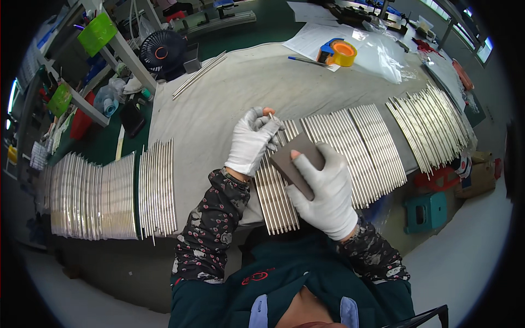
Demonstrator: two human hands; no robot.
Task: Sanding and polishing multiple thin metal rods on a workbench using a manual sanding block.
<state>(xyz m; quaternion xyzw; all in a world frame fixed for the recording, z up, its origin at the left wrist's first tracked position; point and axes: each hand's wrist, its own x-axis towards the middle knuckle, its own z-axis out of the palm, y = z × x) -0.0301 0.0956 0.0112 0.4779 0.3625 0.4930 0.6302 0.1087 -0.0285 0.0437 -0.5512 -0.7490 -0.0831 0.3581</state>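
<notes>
Gloved left hand [252,143] pinches a metal rod [272,121]; right hand [324,192] apparently grips a grey pad [294,158].

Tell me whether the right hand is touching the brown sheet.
Touching. The head view shows the right hand gripping the brown sheet, fingers wrapped over its edge.

Left hand [252,143] gloved, fingers curled in a pinch, right hand [327,191] gloved, fingers clasped, forearms bent inward
</notes>
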